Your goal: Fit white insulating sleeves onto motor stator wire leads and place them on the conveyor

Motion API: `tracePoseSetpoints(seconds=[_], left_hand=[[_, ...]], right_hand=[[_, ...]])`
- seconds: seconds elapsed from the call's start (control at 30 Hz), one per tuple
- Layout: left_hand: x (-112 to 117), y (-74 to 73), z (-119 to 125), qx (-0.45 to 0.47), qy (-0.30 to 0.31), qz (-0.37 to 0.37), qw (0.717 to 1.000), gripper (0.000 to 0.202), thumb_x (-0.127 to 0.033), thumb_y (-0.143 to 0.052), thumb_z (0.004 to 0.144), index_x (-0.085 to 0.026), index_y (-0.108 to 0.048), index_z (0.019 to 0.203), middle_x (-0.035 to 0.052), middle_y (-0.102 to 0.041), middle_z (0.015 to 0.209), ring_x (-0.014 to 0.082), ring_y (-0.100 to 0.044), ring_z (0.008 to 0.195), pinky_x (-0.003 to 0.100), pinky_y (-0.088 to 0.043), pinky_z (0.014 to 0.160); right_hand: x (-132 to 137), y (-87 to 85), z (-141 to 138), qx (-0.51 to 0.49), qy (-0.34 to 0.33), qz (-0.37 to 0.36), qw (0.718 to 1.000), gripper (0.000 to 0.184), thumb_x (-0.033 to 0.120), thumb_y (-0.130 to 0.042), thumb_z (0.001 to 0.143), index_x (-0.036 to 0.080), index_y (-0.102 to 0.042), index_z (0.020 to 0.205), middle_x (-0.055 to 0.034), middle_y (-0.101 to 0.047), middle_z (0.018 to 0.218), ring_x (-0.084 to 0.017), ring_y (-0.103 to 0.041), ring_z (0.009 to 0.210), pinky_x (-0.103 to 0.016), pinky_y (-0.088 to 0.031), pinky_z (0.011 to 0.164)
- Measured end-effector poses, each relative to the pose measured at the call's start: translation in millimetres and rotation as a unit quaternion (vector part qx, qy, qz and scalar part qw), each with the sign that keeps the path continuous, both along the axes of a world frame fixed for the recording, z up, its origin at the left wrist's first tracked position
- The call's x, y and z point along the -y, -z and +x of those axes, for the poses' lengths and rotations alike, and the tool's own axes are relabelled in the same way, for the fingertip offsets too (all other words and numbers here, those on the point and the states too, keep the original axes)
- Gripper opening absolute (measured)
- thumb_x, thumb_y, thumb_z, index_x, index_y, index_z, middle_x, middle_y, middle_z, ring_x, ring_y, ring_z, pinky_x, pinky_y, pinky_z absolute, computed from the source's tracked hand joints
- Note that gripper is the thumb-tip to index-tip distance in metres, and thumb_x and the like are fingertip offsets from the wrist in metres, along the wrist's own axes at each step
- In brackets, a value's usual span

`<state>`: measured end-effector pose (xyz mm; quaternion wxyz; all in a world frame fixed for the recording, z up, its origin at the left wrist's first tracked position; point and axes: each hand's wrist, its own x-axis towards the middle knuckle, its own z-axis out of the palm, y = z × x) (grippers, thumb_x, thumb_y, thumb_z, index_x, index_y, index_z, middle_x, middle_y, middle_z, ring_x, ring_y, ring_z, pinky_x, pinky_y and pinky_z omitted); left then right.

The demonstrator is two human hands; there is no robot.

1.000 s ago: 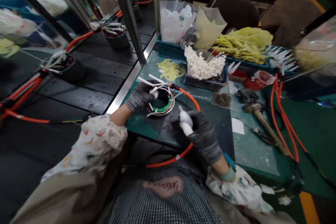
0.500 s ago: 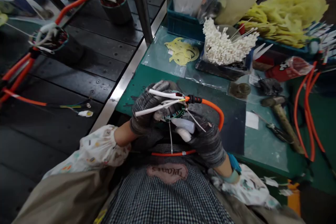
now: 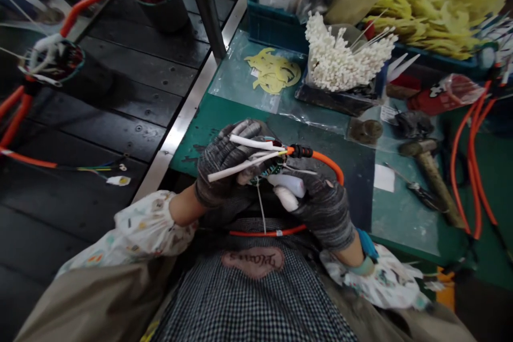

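The left hand (image 3: 224, 165) grips the ring (image 3: 269, 169) at the worktop's (image 3: 200, 123) near edge; whether the right hand (image 3: 324, 206), curled close beside it, grips too I cannot tell. An orange cable (image 3: 332, 163) arcs from the ring; beyond lie a hammer (image 3: 438, 184), yellow pieces (image 3: 272, 71) and white sticks (image 3: 342, 61).

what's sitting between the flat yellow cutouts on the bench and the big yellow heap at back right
In the head view, the heap of thin white pieces in its dark tray lies between the yellow cutouts and the yellow heap.
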<state>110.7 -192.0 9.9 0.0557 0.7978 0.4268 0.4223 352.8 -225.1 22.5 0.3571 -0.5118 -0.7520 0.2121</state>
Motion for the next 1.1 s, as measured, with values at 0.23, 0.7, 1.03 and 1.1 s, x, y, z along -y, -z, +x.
tracePoseSetpoints(seconds=[0.23, 0.7, 1.03, 1.1], left_hand=[[-29, -23.3, 16, -0.096, 0.046, -0.082, 0.991, 0.046, -0.046, -0.051, 0.116, -0.024, -0.074, 0.149, 0.0109, -0.072, 0.158, 0.0320, -0.063, 0.155, 0.054, -0.046, 0.136], [-83, -58.4, 66, -0.173, 0.059, -0.193, 0.964, 0.044, -0.047, -0.051, 0.113, -0.017, -0.083, 0.120, 0.0135, -0.083, 0.118, 0.0345, -0.081, 0.114, 0.046, -0.064, 0.108], [-117, -51.8, 86, -0.241, 0.040, -0.187, 0.952, 0.047, -0.051, -0.054, 0.113, -0.013, -0.082, 0.108, 0.0132, -0.079, 0.091, 0.0326, -0.080, 0.089, 0.045, -0.066, 0.090], [-119, -55.0, 89, -0.235, 0.033, -0.206, 0.949, 0.046, -0.050, -0.058, 0.111, -0.011, -0.083, 0.113, 0.0142, -0.081, 0.097, 0.0341, -0.080, 0.093, 0.046, -0.066, 0.091]], right_hand=[[-9, -8.7, 17, 0.066, 0.015, 0.061, 0.996, 0.024, 0.042, -0.073, 0.103, 0.029, -0.081, 0.122, -0.0082, -0.086, 0.126, -0.034, -0.085, 0.115, -0.052, -0.074, 0.099], [-27, -3.2, 33, 0.112, 0.111, 0.127, 0.979, 0.028, 0.049, -0.071, 0.105, 0.025, -0.084, 0.114, -0.0093, -0.084, 0.094, -0.030, -0.080, 0.079, -0.042, -0.066, 0.071], [-39, 3.8, 31, 0.104, 0.131, 0.065, 0.984, 0.027, 0.048, -0.069, 0.104, 0.028, -0.086, 0.109, -0.0112, -0.087, 0.098, -0.034, -0.083, 0.082, -0.048, -0.066, 0.075], [-36, 5.8, 34, 0.090, 0.138, 0.090, 0.982, 0.027, 0.047, -0.069, 0.104, 0.027, -0.087, 0.110, -0.0104, -0.087, 0.098, -0.034, -0.084, 0.083, -0.047, -0.067, 0.073]])
